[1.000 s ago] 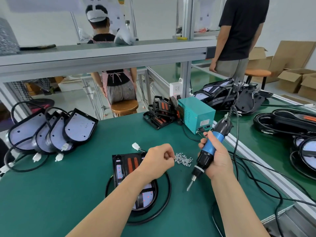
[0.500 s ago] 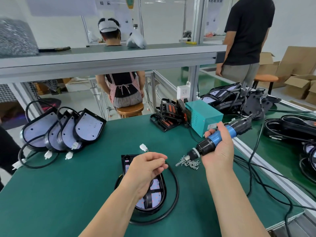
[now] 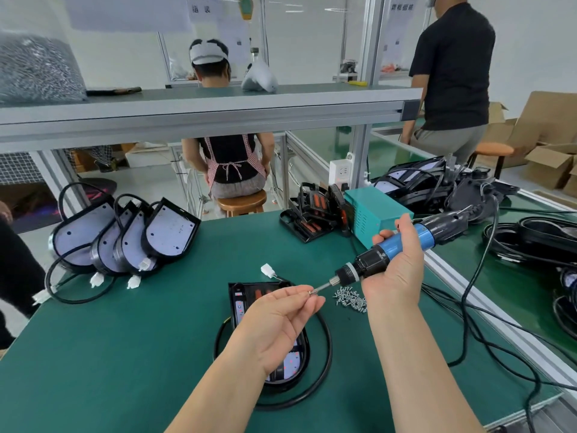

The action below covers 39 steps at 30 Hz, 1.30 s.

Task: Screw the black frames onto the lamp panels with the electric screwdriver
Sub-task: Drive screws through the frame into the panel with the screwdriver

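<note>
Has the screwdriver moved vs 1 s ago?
Yes. Against the screw pile, the electric screwdriver swung from tip-down near the pile to nearly level, bit now left of it, meeting the screw pinched in the left hand.

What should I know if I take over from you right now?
Left hand pinches a screw at the tip of the bit. Right hand grips the screwdriver, held in the air.
The lamp with its frame lies under the left hand. The screw pile is to its right. More lamps lean at far left, and spare frames sit by the teal box.
Done: screw at the bit.
Left: drive it into the frame, then the rest. How many are already in, I cannot tell.
</note>
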Available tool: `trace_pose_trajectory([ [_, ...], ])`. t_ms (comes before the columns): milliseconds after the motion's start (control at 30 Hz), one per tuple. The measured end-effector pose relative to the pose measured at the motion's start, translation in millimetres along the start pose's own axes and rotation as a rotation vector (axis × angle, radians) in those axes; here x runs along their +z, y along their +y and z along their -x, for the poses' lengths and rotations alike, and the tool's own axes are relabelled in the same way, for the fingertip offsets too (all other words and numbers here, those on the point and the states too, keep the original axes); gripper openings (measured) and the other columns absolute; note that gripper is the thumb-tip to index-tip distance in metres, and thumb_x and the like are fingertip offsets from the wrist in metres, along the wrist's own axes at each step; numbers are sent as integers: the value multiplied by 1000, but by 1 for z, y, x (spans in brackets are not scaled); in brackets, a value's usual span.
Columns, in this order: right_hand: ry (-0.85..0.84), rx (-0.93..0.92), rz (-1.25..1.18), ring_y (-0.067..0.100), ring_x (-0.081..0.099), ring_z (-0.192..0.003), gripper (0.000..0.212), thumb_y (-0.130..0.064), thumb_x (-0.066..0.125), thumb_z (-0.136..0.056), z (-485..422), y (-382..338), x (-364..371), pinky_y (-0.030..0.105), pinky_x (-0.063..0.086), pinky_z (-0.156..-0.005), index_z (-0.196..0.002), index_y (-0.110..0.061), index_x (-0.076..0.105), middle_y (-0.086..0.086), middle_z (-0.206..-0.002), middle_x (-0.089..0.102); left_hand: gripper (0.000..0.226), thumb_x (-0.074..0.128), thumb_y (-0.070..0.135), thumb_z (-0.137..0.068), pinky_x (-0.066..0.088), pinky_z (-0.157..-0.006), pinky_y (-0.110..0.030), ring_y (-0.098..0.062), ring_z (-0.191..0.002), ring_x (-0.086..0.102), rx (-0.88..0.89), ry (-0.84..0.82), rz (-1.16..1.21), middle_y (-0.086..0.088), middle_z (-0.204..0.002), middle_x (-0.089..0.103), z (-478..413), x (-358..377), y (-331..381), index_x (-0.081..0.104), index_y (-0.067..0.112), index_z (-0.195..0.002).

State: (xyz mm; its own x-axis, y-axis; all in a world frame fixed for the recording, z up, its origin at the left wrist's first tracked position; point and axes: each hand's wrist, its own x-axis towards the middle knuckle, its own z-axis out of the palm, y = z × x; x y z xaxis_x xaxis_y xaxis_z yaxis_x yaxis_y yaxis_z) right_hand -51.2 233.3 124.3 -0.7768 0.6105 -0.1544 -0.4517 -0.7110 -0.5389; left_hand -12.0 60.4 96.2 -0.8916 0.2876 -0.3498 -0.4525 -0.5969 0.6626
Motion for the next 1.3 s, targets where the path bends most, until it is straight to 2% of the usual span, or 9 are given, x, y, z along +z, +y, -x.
trace_pose_trajectory([
  [267,17,8,-3,8,60,-55,24,-31,78,-88,2,-1,-1,17,51,-54,-97,-21,58,-8,-62,62,10,54,-15,-92,60,-59,-21,-29,-74,76,-1,32,65,-23,-81,70,4,4,-4,63,-13,-97],
  [400,29,20,-9,7,61,-54,25,-29,77,-89,3,-1,-3,18,52,-53,-100,-19,58,-8,-62,63,10,54,-15,-92,60,-60,-21,-29,-75,76,-4,41,99,-24,-86,69,5,5,-8,62,-14,-98],
  [600,43,46,-3,7,61,-53,25,-27,76,-90,2,0,-9,17,52,-52,-103,-19,56,-8,-62,64,11,54,-16,-91,60,-61,-21,-29,-76,76,24,57,84,-24,-81,71,6,6,-12,62,-15,-99],
  [900,66,12,11,7,60,-55,28,-30,76,-89,1,0,-8,19,52,-55,-105,-19,56,-9,-62,62,10,61,-12,-90,58,-70,-20,-31,-83,76,344,157,-215,-14,-80,74,9,9,-28,67,-4,-89],
  [1167,163,36,62,7,62,-50,27,-26,74,-89,2,6,-6,16,50,-49,-109,-20,58,-9,-56,62,23,60,-7,-93,52,-72,-10,-13,-81,76,611,235,-591,-3,-79,77,9,7,-41,70,11,-84],
  [1300,207,81,47,6,61,-46,25,-24,74,-90,1,9,-7,16,48,-45,-106,-17,56,-9,-51,61,33,62,-6,-93,56,-78,-17,-10,-85,75,734,242,-728,-1,-85,77,8,1,-43,72,25,-84],
])
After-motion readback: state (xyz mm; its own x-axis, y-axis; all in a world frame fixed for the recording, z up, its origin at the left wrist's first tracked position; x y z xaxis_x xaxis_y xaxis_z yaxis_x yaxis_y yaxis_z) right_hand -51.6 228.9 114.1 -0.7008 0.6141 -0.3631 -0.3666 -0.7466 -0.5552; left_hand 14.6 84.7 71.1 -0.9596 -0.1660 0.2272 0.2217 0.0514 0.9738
